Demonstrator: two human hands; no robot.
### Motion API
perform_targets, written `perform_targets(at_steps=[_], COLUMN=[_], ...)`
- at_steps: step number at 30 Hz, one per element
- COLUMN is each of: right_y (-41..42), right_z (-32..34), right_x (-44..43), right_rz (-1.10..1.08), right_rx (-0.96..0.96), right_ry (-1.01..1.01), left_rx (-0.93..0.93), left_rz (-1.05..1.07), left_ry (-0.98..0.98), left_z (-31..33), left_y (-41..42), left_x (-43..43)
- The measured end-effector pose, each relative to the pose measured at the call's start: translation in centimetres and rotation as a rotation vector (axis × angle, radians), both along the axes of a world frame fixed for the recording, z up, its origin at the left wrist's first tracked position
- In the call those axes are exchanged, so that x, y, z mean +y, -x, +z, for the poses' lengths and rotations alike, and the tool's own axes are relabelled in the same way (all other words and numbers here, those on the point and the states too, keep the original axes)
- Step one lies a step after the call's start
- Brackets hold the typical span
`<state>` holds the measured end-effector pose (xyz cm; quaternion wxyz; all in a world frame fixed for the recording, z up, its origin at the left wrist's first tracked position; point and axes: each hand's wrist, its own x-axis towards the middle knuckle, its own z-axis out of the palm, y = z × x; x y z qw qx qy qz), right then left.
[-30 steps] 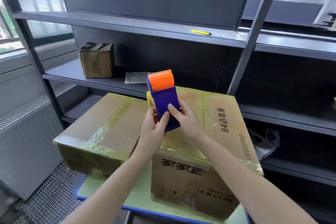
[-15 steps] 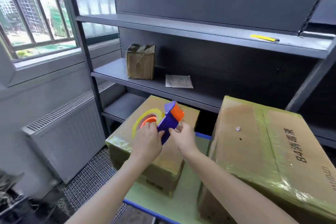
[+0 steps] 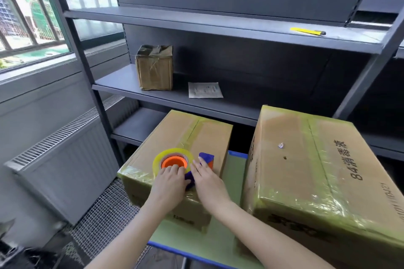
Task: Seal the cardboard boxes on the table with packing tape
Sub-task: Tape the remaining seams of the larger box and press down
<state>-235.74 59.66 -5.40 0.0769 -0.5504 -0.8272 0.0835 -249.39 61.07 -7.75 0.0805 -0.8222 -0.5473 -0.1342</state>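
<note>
Head view: dispenser [image 3: 175, 162] just came down onto the left box [image 3: 179, 137]. Both hands, left [image 3: 169, 183] and right [image 3: 207, 181], loosely hold it; taping probably starts.

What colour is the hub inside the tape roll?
Bright orange; the hub sits inside the yellowish tape roll, clearest in the head view.

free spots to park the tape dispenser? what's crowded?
Free: middle shelf right of the paper slip; large box top. Narrow: green table strip between boxes. Crowded: small box near end, both hands on the tape dispenser.
</note>
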Motion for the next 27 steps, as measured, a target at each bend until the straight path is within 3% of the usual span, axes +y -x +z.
perform_targets(at_steps=[5,11,15,18,21,27], right_y=[0.3,-1.2,-4.5,-7.8,-11.7,-19.7], right_z=[0.6,3.3,6.7,9.1,10.5,9.9], right_x=[0.3,-0.7,-2.5,-3.9,-5.2,-7.1], right_rz=[-0.015,-0.031,-0.099,-0.204,-0.357,-0.604], right_rx=[-0.098,-0.070,-0.029,0.041,0.106,0.013], right_ry=[0.020,-0.005,-0.164,-0.177,-0.144,-0.021], left_rx=[-0.006,-0.060,-0.364,-0.610,-0.715,-0.886], left_rz=[0.028,0.056,-0.070,-0.180,-0.232,-0.161], left_ry=[0.007,0.051,0.148,0.249,0.368,0.598], left_z=[0.2,2.4,4.5,5.5,6.4,8.0], left_y=[-0.2,-1.6,-5.4,-9.3,-13.1,-16.3], left_x=[-0.2,-1.3,-2.4,-3.1,-3.8,-2.3])
